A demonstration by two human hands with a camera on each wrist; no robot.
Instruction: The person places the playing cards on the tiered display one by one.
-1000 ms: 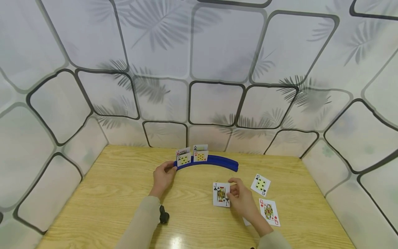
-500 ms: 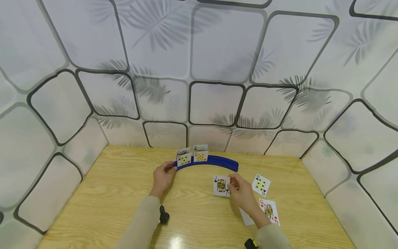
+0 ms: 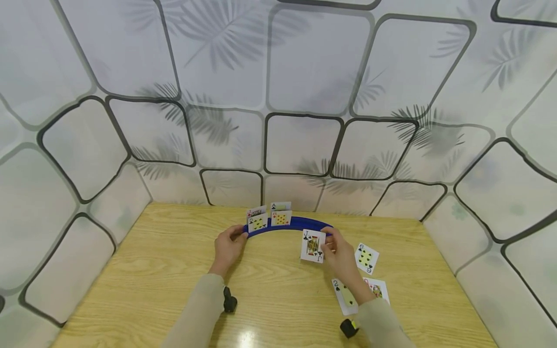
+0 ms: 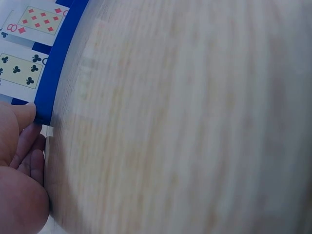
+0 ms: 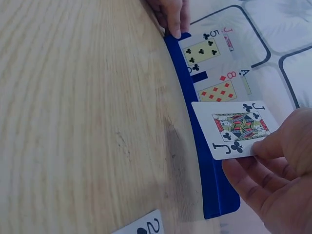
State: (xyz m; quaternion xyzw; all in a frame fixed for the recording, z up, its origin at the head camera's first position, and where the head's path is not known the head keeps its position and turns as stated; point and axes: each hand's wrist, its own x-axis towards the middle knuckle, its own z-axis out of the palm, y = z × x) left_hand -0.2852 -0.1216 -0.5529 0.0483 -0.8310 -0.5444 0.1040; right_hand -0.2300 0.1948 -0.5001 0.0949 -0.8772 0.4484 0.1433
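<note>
My right hand [image 3: 343, 258] pinches the jack of clubs [image 3: 312, 245] by its right edge, thumb on its face. The card is in the air just in front of the right half of a curved blue card holder [image 3: 304, 223]; in the right wrist view the jack [image 5: 239, 129] overlaps the holder [image 5: 217, 187]. My left hand [image 3: 228, 249] grips the holder's left end between thumb and fingers. Standing in its front row are a five of clubs [image 5: 201, 54] and an eight of diamonds [image 3: 281, 218]. Behind them are a red jack [image 3: 256, 211] and an ace [image 3: 280, 206].
To the right on the wooden table [image 3: 143, 290] lie a two of spades [image 3: 345, 296], a queen of diamonds [image 3: 377, 288] partly under my forearm, and a black-suited card [image 3: 366, 258]. Patterned fabric walls [image 3: 304, 145] rise behind and at both sides.
My right hand has carried the jack of clubs forward to the holder, lifting clear of the two of spades, which now shows more. The left hand stays on the holder's end.
</note>
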